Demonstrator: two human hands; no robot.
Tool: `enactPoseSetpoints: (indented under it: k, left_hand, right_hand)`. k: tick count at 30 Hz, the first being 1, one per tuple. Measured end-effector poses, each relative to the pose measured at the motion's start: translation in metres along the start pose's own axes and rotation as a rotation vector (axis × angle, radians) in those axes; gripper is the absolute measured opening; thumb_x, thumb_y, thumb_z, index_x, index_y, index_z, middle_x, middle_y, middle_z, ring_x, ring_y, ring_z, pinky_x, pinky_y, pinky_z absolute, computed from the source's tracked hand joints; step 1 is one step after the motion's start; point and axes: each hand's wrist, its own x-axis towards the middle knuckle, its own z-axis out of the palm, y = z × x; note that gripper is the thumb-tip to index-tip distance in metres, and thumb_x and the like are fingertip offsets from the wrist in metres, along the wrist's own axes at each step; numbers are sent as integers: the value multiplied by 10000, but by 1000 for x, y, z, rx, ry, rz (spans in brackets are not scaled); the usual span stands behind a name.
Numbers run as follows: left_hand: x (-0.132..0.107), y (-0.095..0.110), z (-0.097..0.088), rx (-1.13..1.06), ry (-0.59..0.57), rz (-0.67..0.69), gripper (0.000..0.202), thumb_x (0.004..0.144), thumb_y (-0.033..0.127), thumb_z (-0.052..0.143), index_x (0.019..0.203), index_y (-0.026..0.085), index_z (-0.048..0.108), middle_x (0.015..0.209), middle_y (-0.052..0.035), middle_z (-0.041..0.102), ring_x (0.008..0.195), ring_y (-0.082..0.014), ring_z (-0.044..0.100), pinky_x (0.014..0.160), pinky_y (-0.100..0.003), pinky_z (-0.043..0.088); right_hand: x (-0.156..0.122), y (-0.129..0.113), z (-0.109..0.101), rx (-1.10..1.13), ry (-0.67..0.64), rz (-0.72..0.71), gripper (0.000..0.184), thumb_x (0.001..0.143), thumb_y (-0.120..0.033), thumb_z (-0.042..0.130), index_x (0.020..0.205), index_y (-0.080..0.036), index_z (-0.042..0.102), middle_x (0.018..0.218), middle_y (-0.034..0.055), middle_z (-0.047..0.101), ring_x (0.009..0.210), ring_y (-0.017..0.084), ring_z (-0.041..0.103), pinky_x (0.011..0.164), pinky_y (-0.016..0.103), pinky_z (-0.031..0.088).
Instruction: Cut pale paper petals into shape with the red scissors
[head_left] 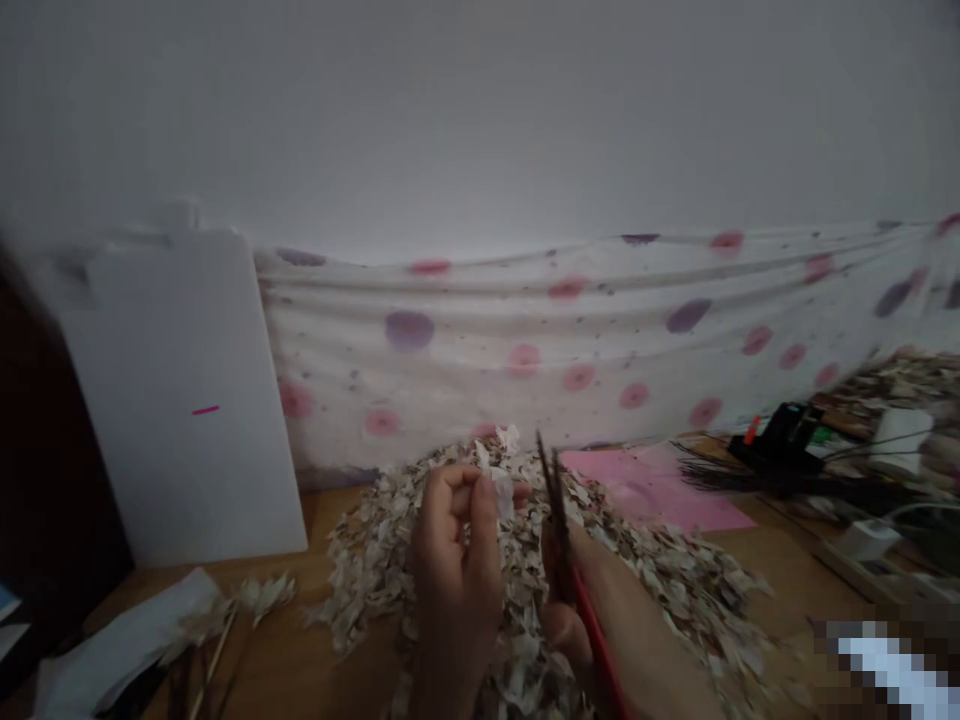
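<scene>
My left hand (457, 540) is closed, with a thin whitish petal-like piece (501, 492) pinched between thumb and fingers. To its right, my right hand (574, 590) grips a pair of scissors (581, 590) with red handles. The dark blades point up and away from me, slightly apart, beside the piece but not touching it. Beneath both hands spreads a large heap of pale, papery flakes (371, 570), beige and whitish. What they are made of, I cannot tell.
A white board (187, 450) with a pink mark leans at the left. A flowered cloth (480, 330) covers the lower wall. A pink sheet (667, 490), dark thin wires (720, 480), a black holder (780, 440) and a white plug (866, 540) lie right. White paper (127, 640) sits front left.
</scene>
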Motion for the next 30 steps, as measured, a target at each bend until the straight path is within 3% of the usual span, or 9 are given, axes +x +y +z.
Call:
enactPoseSetpoints:
  k: [5, 7, 10, 18, 25, 30]
  left_hand:
    - [0, 4, -8, 93, 21, -5, 246, 911, 433, 607, 891, 188, 611, 637, 3, 682, 571, -126, 642, 531, -180, 469]
    - [0, 5, -12, 152, 11, 10, 241, 915, 421, 595, 891, 184, 635, 592, 16, 660, 524, -118, 615, 490, -170, 445]
    - [1, 8, -18, 217, -17, 55, 240, 926, 397, 568, 871, 181, 657, 645, -6, 698, 577, -130, 658, 537, -175, 489]
    - [6, 10, -35, 329, -54, 78, 238, 926, 374, 557, 921, 184, 700, 758, -42, 763, 702, -166, 735, 617, -191, 552]
    - [6, 13, -35, 351, -23, 124, 248, 922, 394, 581, 904, 193, 726, 816, -48, 775, 773, -176, 746, 681, -199, 560]
    - [0, 16, -27, 327, 7, 91, 240, 910, 404, 604, 887, 197, 725, 777, -30, 756, 719, -163, 718, 659, -199, 545]
  right_hand:
    - [2, -3, 6, -159, -77, 64, 608, 775, -845, 504, 853, -244, 456, 672, 30, 636, 575, 233, 608, 528, 290, 351]
    - [0, -3, 9, -235, -53, 106, 583, 768, -805, 569, 873, -247, 441, 666, 18, 643, 588, 244, 625, 539, 291, 336]
    - [-1, -3, 15, -336, 37, 123, 615, 703, -803, 649, 871, -251, 437, 654, 14, 644, 602, 262, 634, 554, 296, 332]
    - [2, -10, 9, -474, 111, 105, 553, 677, -695, 764, 772, -252, 446, 628, -6, 628, 567, 232, 614, 535, 272, 325]
    - [2, 2, -9, -536, 222, -85, 452, 860, -675, 590, 736, -253, 487, 620, -6, 621, 476, 182, 592, 462, 258, 350]
    - [2, 2, -10, -531, 274, -67, 478, 895, -694, 522, 724, -249, 488, 596, -10, 611, 465, 175, 599, 463, 257, 368]
